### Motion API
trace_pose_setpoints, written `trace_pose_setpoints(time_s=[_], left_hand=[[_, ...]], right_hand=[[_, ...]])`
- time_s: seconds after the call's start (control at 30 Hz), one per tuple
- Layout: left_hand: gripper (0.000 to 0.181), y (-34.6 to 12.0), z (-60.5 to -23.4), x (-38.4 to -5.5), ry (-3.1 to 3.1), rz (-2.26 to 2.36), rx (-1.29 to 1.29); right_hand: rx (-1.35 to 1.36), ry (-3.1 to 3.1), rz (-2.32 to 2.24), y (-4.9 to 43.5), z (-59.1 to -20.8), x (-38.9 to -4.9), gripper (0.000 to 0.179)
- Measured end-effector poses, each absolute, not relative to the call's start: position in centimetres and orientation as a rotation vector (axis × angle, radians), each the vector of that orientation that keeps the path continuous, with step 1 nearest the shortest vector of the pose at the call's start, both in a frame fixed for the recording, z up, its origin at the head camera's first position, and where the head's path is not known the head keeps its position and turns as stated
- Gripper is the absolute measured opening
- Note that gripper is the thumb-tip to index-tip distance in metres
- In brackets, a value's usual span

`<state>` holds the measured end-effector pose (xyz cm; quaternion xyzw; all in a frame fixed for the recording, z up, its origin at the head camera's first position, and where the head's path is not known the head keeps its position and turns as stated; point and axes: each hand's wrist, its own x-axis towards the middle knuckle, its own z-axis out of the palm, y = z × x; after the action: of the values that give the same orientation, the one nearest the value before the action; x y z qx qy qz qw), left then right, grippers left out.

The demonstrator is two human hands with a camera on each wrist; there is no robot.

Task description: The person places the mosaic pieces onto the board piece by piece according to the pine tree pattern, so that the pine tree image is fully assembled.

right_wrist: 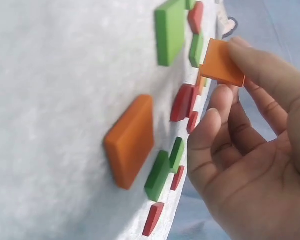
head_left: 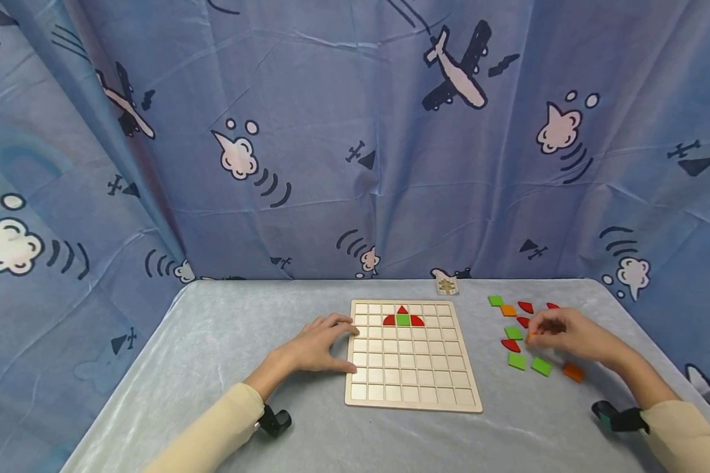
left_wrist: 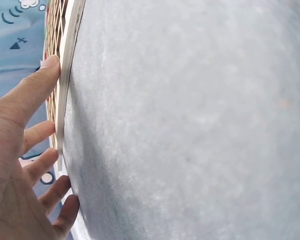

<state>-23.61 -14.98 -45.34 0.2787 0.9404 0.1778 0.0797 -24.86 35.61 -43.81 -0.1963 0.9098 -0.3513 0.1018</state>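
Observation:
A pale wooden grid board (head_left: 414, 362) lies on the table. In its upper rows sit a red triangle (head_left: 402, 309), a green square (head_left: 403, 320) below it, and a red quarter-circle (head_left: 388, 320) on each side of the square. My left hand (head_left: 319, 346) rests at the board's left edge, thumb and fingers spread along the rim; the left wrist view shows the thumb (left_wrist: 37, 82) on that edge. Over the loose pieces at the right, my right hand (head_left: 575, 334) pinches an orange square tile (right_wrist: 222, 62) between thumb and fingers.
Around the right hand lie loose green squares (head_left: 541, 366), red curved pieces (head_left: 511, 345) and orange squares (head_left: 572, 372). A small patterned card (head_left: 447, 284) is at the table's back edge. A blue printed curtain (head_left: 307, 144) hangs behind the grey-covered table (head_left: 242, 309).

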Motion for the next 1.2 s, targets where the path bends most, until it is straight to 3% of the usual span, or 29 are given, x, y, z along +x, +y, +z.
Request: trace_pose_setpoints(time_s=[0.47,0.93,1.2], left_hand=[[0.07,-15.0,-45.4,-23.6,2.813,0.513,0.824],[0.07,-14.9,-45.3,-23.6,2.802,0.523,0.809],[0.068,-14.9,-45.3,-23.7,2.807,0.532,0.826]], right_hand=[[-0.428,2.754,-1.053,33.9,-43.3,-25.7,0.028],[-0.477,2.715,-1.109,31.8,-43.7,-26.4,0.035],[-0.578,2.7,-1.18,29.8,-44.2,-26.4,0.03]])
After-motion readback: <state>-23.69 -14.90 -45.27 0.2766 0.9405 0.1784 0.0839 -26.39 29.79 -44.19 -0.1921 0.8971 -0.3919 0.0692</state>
